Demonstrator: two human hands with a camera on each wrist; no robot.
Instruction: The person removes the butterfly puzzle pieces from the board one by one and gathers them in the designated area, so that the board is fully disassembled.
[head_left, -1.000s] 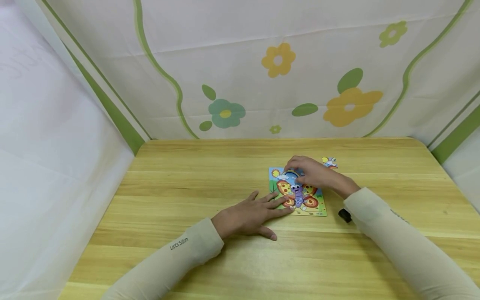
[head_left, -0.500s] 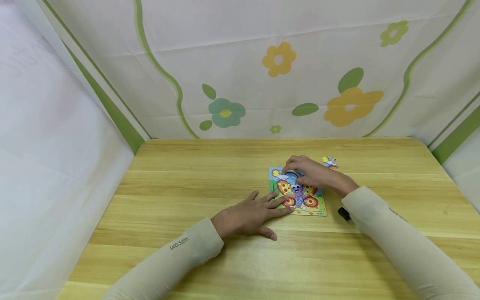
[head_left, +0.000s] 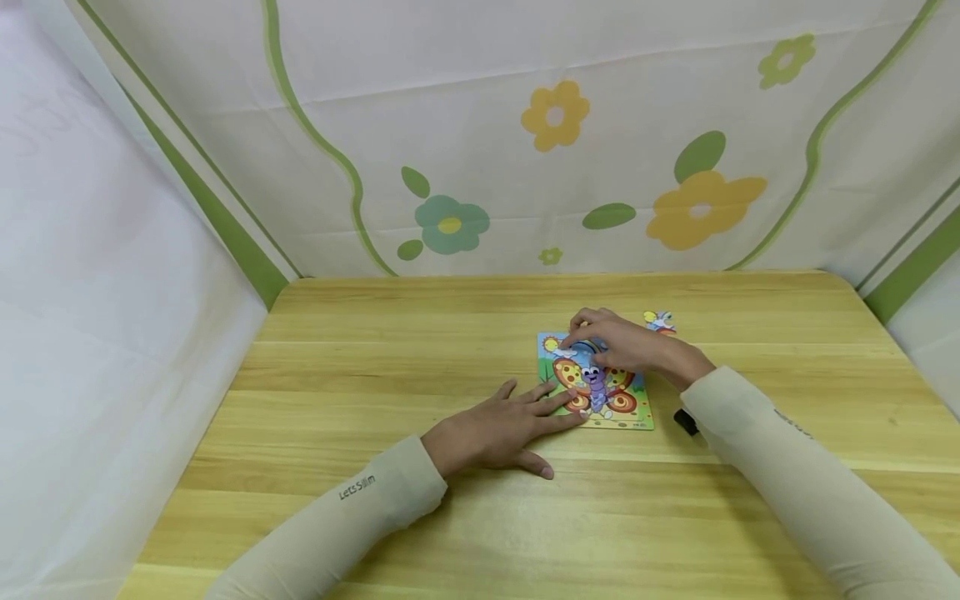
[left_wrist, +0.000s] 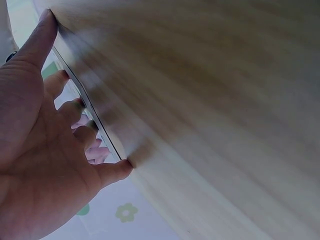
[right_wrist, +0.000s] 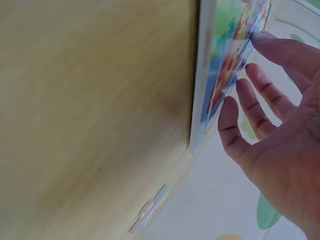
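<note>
Over that second nothing shifted — my flat left hand [head_left: 495, 429] still pinned the colourful square butterfly puzzle board [head_left: 596, 387] near the wooden desk's [head_left: 375, 375] far edge, my right hand's [head_left: 626, 346] straight fingertips [right_wrist: 260, 40] still pressing its top — the piece seemingly seating.

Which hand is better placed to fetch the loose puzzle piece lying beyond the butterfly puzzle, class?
Probably the right hand: it rests on the butterfly puzzle's far part, close to the loose piece. The left hand lies flat on the near-left corner, farther off.

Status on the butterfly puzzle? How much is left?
Mostly done: the butterfly puzzle picture looks nearly whole. In hand: the right hand presses its top area while the left hand steadies the lower-left corner. Left: one loose piece lies on the table beyond the board.
</note>
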